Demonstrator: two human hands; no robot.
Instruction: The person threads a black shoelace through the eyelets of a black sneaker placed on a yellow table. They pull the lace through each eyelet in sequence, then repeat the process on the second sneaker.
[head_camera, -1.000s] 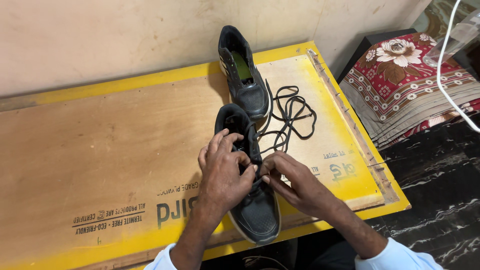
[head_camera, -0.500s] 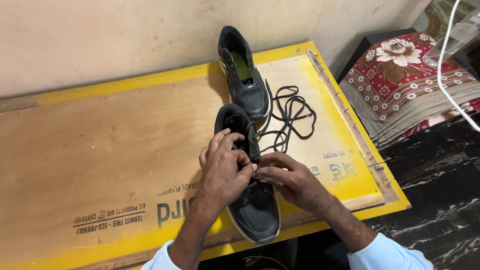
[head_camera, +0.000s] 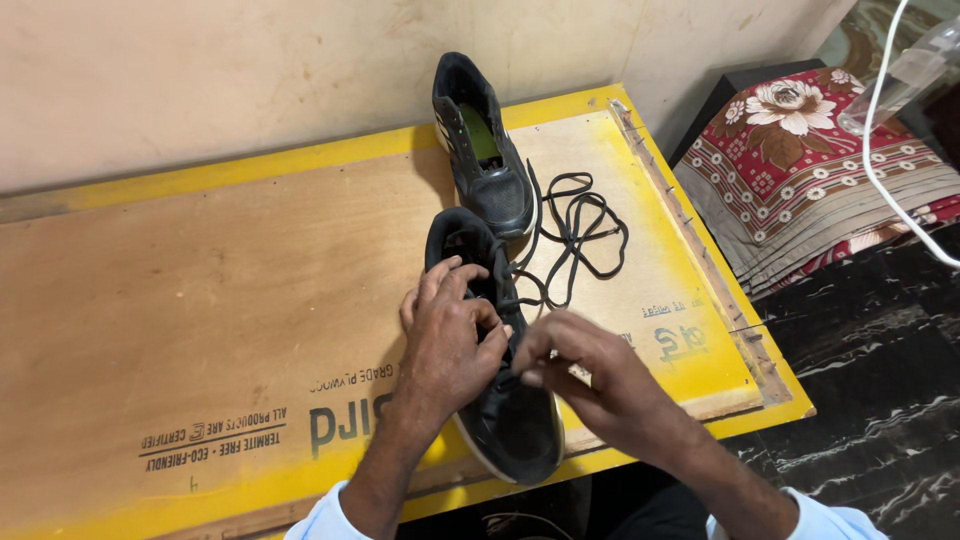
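On the yellow-edged plywood board, the near black shoe lay with its toe at the front edge, under both of the person's hands. The left hand stayed curled over the shoe's throat, fingers bent and pressed down on the tongue and eyelet row. The right hand had changed most: half a second before it lay low against the shoe's side, and now it had lifted and drawn slightly toward the person, thumb and forefinger pinched together on what looked like the black lace end near the lower eyelets. I judged that a length of lace was being pulled through the eyelets; the pinch point itself was too small to see clearly. Loose loops of lace lay spread on the board to the right of the shoe. A second black shoe with a green insole stood farther back, its heel against the wall.

Dark printed lettering ran upside down along the board's near yellow border, with a smaller printed mark at its right side. Beyond the right edge sat a folded red floral cloth, crossed by a white cable.
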